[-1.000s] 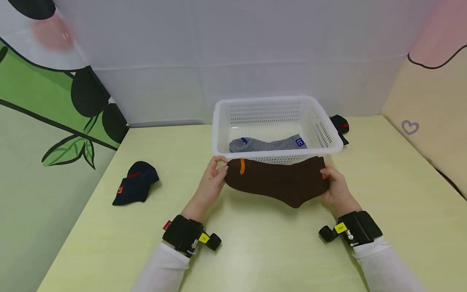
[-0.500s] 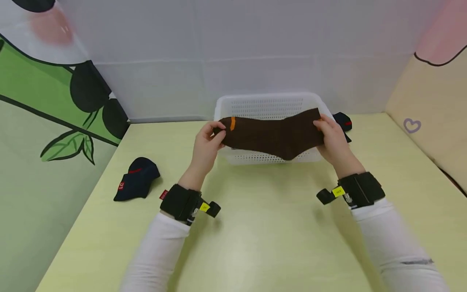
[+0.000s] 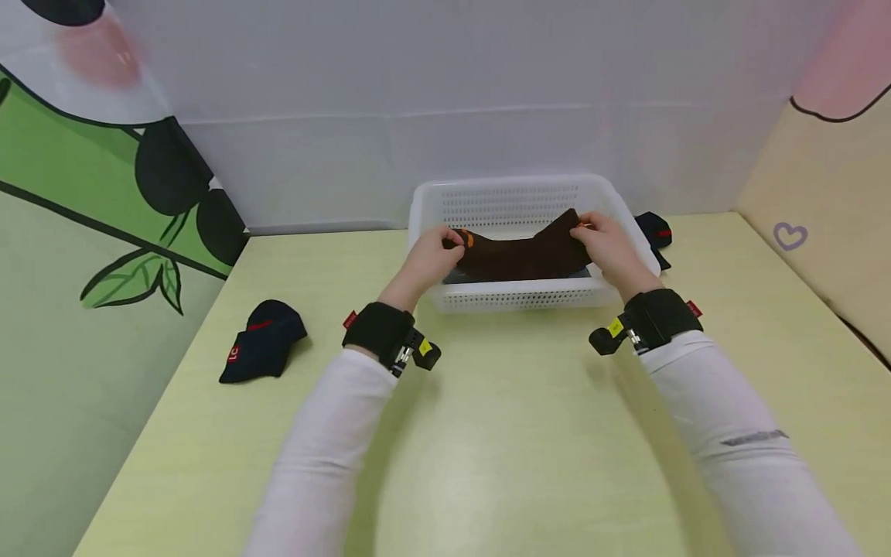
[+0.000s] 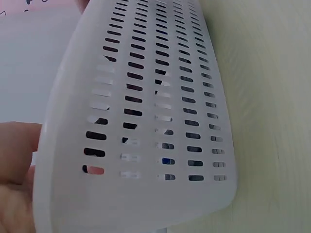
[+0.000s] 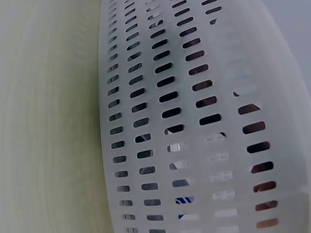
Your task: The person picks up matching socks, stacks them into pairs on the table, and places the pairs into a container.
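Observation:
A brown sock (image 3: pixel 522 259) with orange patches is stretched sideways inside the white basket (image 3: pixel 529 298), its middle sagging. My left hand (image 3: pixel 435 259) pinches its left end over the basket's left side. The right end is pinched by my right hand (image 3: pixel 612 247) near the basket's right side. Beneath the brown one, a strip of a grey sock (image 3: pixel 455 276) shows. In the left wrist view my left hand (image 4: pixel 17 174) is partly hidden behind the basket wall (image 4: pixel 121 204); the right wrist view shows the slotted wall (image 5: pixel 194 121), with bits of skin behind it.
Dark navy socks (image 3: pixel 261 344) with red marks lie on the table (image 3: pixel 501 433) at the left. Another dark item (image 3: pixel 654 232) with a red mark lies just right of the basket, partly hidden by it. Walls stand behind and at both sides.
Both hands have moved forward from in front of the basket, carrying the brown sock over its front rim and down inside. The hands are closer together, and the sock now sags.

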### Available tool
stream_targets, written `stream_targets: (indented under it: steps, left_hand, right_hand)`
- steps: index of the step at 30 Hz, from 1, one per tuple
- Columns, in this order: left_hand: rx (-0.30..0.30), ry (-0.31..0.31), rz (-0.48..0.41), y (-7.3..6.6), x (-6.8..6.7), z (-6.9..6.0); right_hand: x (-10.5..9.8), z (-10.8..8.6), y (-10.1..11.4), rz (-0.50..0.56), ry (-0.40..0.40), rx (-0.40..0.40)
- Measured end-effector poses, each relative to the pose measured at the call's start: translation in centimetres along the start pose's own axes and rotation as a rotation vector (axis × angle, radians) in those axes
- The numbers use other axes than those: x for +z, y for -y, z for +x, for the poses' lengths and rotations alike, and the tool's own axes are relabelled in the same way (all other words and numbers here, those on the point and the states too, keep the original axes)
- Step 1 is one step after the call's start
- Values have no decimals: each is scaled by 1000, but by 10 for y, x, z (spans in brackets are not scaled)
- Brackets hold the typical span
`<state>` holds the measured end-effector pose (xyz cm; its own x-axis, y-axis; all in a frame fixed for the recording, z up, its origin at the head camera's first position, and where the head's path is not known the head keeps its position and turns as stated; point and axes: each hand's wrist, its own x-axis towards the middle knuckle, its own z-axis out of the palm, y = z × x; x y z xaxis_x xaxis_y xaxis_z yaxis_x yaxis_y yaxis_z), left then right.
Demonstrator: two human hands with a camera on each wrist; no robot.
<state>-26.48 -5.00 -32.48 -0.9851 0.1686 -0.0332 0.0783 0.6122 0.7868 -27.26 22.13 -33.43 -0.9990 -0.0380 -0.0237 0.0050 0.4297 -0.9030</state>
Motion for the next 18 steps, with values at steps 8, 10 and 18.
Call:
stream_targets:
  steps: [8,10,18]
  left_hand:
    - [-74,32,157,-3,8,8]
    - [-96,35,193,-4,10,11]
    - [-163,145,309,5,15,26]
  right_hand:
    - [3,8,1,-153,68,122]
    - [4,10,0,-211,114,144]
    - [4,13,-3,-330,210,196]
